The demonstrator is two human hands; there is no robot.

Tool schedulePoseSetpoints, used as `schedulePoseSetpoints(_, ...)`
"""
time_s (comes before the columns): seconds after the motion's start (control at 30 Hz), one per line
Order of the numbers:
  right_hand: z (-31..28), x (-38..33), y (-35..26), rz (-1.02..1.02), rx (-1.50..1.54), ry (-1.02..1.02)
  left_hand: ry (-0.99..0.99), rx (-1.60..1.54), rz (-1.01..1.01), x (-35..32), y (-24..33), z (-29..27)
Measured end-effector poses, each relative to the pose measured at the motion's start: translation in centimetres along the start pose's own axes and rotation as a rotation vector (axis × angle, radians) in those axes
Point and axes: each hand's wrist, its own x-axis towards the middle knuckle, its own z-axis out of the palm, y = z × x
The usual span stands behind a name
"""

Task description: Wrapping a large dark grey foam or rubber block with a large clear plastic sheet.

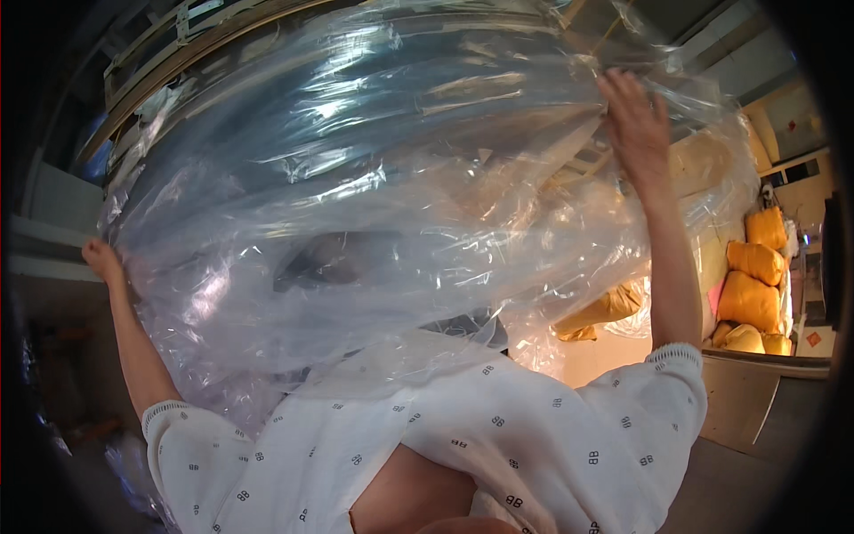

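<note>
A large, clear plastic sheet spreads in front of me, wrinkled and shiny, between my raised arms. At its left edge my left hand is closed in a fist, gripping the film. Farther up on the right, my right hand is closed on the sheet, and folds in the film run together to a point at its fingers. A dark shape shows blurred through the plastic; I cannot make out what it is. The sheet's lower part hangs close to my white, patterned shirt.
Several orange-yellow bundles are stacked at the right on a ledge. A yellow-brown wrapped bundle lies below my right forearm, partly under the film. Behind the sheet at the upper left runs a wooden frame. A pale panel stands below the stacked bundles.
</note>
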Motion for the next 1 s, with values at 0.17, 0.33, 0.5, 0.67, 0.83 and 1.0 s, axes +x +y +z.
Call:
schedulePoseSetpoints(0.17,9.5,-0.4,-1.4,0.331,0.709,-0.017,-0.111,0.198,-0.02,0.3,-4.8,-3.7)
schedulePoseSetpoints(0.33,6.7,7.0,-6.4,0.445,1.027,0.103,-0.095,0.212,0.091,-1.7,-3.6,-2.6)
schedulePoseSetpoints(0.5,9.8,10.5,-5.0,0.058,0.428,0.328,-0.091,0.256,0.016,-1.0,-1.9,-2.6)
schedulePoseSetpoints(0.67,9.7,12.9,-5.8,0.451,1.537,-0.258,-0.076,0.262,0.007,-0.7,-4.9,-2.4)
schedulePoseSetpoints(0.83,13.8,10.9,-7.0,0.421,1.297,-0.32,-0.052,0.068,-0.12,0.7,-8.1,-4.2)
schedulePoseSetpoints(1.0,12.8,11.4,-8.4,0.46,1.087,-0.278,-0.334,-0.777,-0.608,2.5,-9.1,-12.4)
